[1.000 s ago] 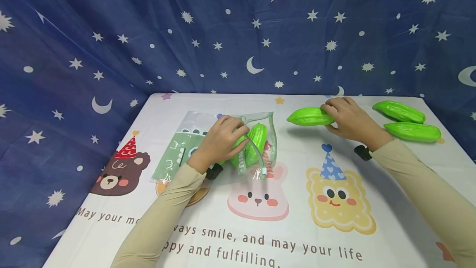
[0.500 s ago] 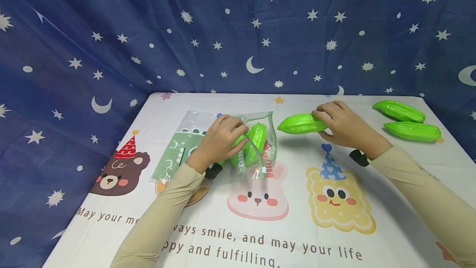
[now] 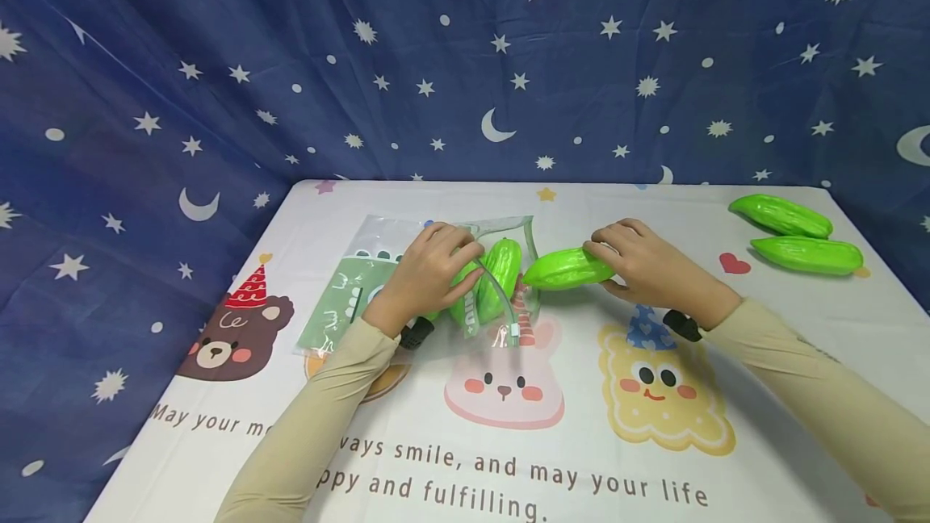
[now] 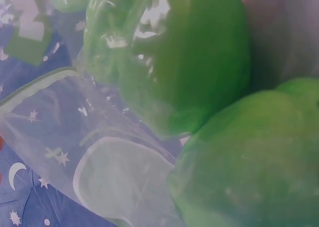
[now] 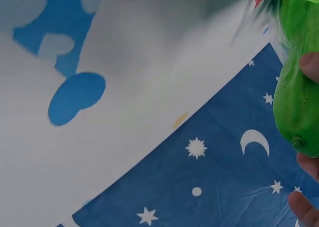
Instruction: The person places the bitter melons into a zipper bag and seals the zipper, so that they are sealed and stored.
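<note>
My left hand (image 3: 429, 273) pinches the upper edge of a clear zip bag (image 3: 334, 305) with a green dinosaur print, holding its mouth open toward the right. Inside lies a bright green bitter melon (image 3: 501, 273), with more green beside it, partly hidden by my fingers. Seen close in the left wrist view are rounded green melons (image 4: 189, 53) and the bag's film. My right hand (image 3: 643, 265) grips another bitter melon (image 3: 567, 269) by its right end. Its pointed left tip is at the bag's mouth. The right wrist view shows this melon's stem end (image 5: 299, 117) between thumb and fingers.
Two more green bitter melons (image 3: 781, 215) (image 3: 806, 255) lie side by side at the table's far right. The white tablecloth (image 3: 407, 458) has printed cartoon figures and lettering. A blue star-patterned curtain (image 3: 450, 63) stands behind and to the left.
My right hand has carried the bitter melon left and a little nearer, bringing its tip to the bag's mouth. My left hand and the bag have stayed nearly still.
</note>
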`<state>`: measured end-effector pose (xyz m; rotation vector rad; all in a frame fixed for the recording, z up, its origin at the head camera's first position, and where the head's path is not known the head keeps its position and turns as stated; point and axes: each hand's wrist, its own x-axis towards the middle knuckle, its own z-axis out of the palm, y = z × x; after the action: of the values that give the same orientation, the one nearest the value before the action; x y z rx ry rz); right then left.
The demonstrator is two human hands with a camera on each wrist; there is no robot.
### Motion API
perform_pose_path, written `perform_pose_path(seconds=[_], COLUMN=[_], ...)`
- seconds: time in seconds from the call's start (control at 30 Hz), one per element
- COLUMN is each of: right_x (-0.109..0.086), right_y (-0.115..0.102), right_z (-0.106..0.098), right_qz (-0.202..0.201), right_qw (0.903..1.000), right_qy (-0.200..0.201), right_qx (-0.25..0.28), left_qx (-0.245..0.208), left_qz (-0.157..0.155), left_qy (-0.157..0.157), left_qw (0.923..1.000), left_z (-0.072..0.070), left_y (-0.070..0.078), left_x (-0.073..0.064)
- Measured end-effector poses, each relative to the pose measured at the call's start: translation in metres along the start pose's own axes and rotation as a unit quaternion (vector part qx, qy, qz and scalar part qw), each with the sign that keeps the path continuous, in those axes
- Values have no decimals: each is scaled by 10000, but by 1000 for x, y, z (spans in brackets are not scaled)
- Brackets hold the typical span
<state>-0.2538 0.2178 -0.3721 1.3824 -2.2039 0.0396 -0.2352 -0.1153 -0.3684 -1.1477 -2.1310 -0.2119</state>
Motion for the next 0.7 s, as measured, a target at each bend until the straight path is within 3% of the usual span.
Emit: perform_pose_path(seconds=[0.7], right_x=[21], right_y=[-12], right_z=[11], right_qz=[-126], right_qw=[9999], right_qy=[-9], right_qx=[22], left_qx=[106], left_qz=[78], left_qy=[134], left_qw=[9998], left_z=[-1], left_y=[2], left_x=[5])
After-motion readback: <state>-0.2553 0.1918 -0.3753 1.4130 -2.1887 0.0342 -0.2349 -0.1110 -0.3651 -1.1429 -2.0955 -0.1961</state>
